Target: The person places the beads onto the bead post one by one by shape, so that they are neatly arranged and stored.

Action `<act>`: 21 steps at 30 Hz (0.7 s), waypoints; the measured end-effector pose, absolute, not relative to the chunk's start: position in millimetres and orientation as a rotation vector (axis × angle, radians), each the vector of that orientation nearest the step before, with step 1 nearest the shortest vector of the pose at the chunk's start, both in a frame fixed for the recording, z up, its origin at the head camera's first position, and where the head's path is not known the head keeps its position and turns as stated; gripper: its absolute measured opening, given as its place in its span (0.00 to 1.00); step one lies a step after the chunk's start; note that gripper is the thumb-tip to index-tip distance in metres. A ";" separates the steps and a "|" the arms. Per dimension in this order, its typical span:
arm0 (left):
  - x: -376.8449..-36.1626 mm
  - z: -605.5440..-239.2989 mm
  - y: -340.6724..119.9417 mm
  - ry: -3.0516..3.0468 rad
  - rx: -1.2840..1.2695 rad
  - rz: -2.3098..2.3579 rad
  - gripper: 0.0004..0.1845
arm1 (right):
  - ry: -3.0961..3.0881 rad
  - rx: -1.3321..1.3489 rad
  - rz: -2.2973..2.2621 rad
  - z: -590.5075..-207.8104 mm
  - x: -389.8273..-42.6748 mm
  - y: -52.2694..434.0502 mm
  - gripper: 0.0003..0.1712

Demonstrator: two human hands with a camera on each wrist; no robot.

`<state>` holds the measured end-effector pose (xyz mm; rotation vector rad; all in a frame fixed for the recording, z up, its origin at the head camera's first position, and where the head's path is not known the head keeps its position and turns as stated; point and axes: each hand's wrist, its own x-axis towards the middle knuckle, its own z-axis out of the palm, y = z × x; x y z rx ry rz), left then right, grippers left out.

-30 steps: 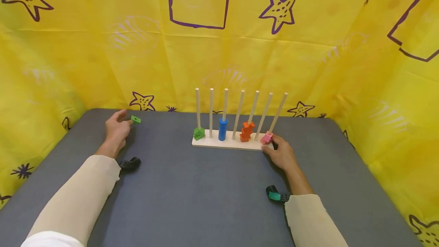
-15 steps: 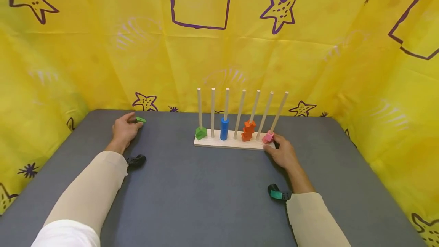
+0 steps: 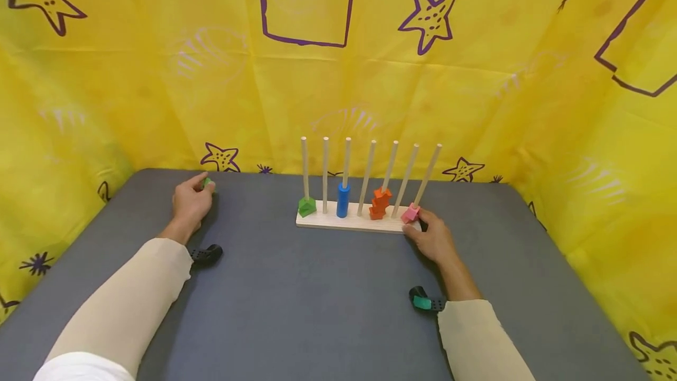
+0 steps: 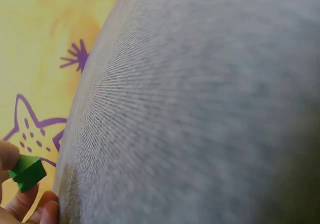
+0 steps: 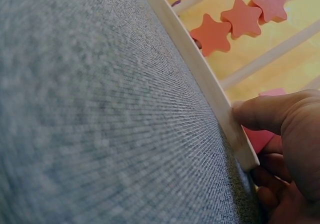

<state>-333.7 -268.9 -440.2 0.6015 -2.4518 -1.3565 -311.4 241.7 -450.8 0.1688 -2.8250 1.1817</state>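
Observation:
A wooden peg board with several upright dowels stands on the grey table. It carries a green block, a blue cylinder, orange stars and a pink block. My right hand grips the board's right end, thumb on its front edge. My left hand lies at the far left of the table and pinches a small green block in its fingertips.
Yellow cloth with purple stars walls the table on the back and both sides. Black wrist straps show on both forearms. The grey table top stretches between my arms.
My left hand has closed its fingers round the small green block, which is now mostly hidden. The right hand stays on the board's end.

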 end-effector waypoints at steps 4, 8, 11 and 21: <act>-329.3 -430.8 -265.8 -2.448 0.544 -1.322 0.27 | -2.813 0.156 1.199 -450.7 -310.9 241.3 0.33; -326.8 -420.0 -259.5 -2.407 0.499 -1.317 0.28 | -2.826 0.164 1.200 -450.4 -310.5 240.9 0.33; -324.3 -408.9 -250.8 -2.368 0.440 -1.336 0.27 | -2.837 0.159 1.202 -449.9 -310.5 240.7 0.33; -311.3 -370.5 -210.0 -2.248 0.147 -1.485 0.21 | -2.848 0.186 1.165 -449.8 -311.2 241.8 0.33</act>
